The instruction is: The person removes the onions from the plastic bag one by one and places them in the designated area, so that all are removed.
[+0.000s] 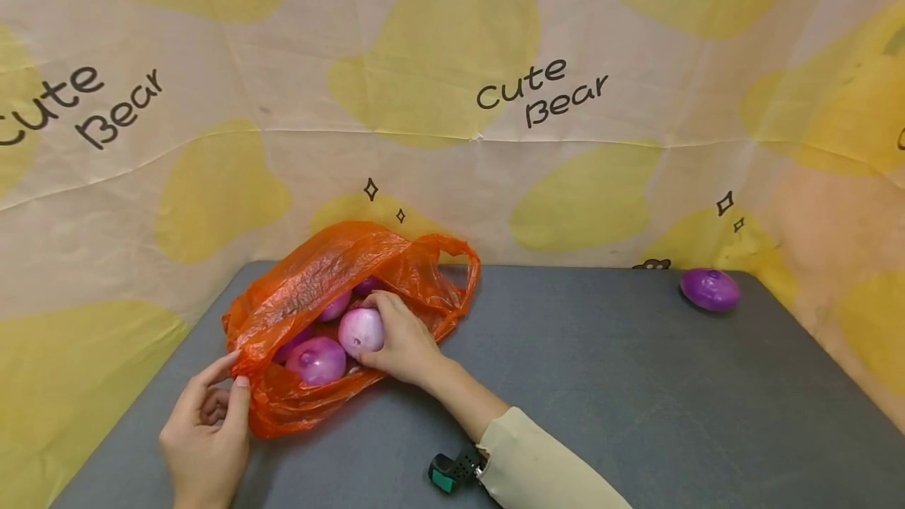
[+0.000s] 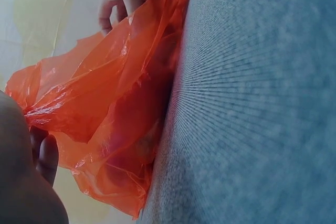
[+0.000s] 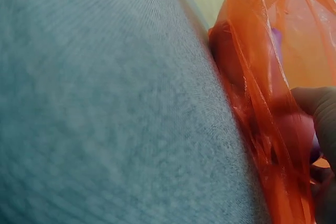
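Observation:
An orange plastic bag (image 1: 339, 246) lies on its side with its mouth toward me, several purple onions inside. At the bag's left edge my left hand (image 1: 208, 430) pinches the film between thumb and fingers. My right hand (image 1: 406, 340) reaches into the mouth and grips a pale purple onion (image 1: 359, 331). Beside that one sits a darker onion (image 1: 316, 361), and others lie deeper, partly hidden by the film. In the left wrist view, the bag (image 2: 105, 93) stretches away from the left hand (image 2: 23, 166). The right wrist view shows the right thumb (image 3: 315, 100) over the bag's rim.
A single purple onion (image 1: 710, 290) lies at the far right of the grey tabletop (image 1: 601, 383). Behind the table hangs a cream cloth (image 1: 438, 85) with yellow patches and lettering. A black strap with a green-faced device (image 1: 452, 474) is on my right wrist.

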The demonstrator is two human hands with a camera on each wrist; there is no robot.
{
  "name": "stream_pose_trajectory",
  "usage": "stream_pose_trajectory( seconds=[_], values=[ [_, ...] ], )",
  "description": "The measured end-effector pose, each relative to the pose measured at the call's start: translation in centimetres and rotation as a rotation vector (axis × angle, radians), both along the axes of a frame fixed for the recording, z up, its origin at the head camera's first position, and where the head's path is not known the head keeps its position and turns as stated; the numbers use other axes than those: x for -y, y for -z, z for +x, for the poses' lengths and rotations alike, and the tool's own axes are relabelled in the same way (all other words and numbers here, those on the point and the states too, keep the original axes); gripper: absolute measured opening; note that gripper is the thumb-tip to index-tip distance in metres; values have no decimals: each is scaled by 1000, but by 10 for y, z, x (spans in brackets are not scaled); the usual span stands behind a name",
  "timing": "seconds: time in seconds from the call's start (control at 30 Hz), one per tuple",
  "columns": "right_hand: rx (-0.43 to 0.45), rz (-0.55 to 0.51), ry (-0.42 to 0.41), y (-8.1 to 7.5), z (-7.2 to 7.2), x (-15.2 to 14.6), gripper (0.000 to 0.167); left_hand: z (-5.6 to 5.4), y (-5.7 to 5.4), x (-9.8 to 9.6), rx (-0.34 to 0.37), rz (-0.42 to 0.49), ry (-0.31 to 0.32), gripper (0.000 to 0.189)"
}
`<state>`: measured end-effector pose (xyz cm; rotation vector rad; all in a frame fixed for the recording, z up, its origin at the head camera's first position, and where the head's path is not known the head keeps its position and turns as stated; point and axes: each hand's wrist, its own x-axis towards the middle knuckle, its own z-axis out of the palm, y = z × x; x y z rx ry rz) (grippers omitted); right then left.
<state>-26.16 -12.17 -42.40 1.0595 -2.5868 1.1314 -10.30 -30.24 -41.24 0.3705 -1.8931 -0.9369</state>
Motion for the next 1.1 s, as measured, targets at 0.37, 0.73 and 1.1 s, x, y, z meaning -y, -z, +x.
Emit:
stream_pose_trajectory(
  seconds=[0.37, 0.73, 1.1],
  values=[
    [80, -26, 7, 2, -1, -3, 69, 0, 0, 2, 3, -42, 16, 31],
    [99, -77, 47, -15, -2, -11, 63, 2, 2, 2, -11, -64, 25, 30],
    [92, -243, 162, -36, 2, -41, 61, 3, -2, 3, -36, -78, 43, 32]
  ],
)
